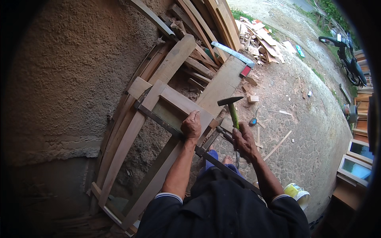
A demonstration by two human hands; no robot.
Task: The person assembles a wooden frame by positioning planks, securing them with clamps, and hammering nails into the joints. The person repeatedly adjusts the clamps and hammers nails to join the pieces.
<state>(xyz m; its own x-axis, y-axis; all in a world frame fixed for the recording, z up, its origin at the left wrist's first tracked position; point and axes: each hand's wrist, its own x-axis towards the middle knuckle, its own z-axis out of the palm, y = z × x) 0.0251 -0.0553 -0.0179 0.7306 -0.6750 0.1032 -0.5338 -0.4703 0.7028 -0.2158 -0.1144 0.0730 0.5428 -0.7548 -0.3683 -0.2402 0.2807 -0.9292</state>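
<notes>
My right hand [245, 141] is closed round the green handle of a hammer [230, 102], its dark head raised beside the wooden frame. My left hand [191, 126] is a closed fist over the frame's end; what its fingers hold, if anything, is hidden. The wooden frame [131, 137], with long side rails and crosspieces, slants from upper middle to lower left. Across it lies a long dark bar clamp [160, 121], running under my left wrist towards my body. The clamp's screw end [224, 134] sits between my hands.
A try square [234, 54] with a red-marked stock lies on a wide board [220, 84] beyond the frame. Planks [216, 20] lean at the rough wall [79, 67]. Wood offcuts [262, 39], a blue tape measure [253, 121] and a white bucket [298, 194] are on the ground.
</notes>
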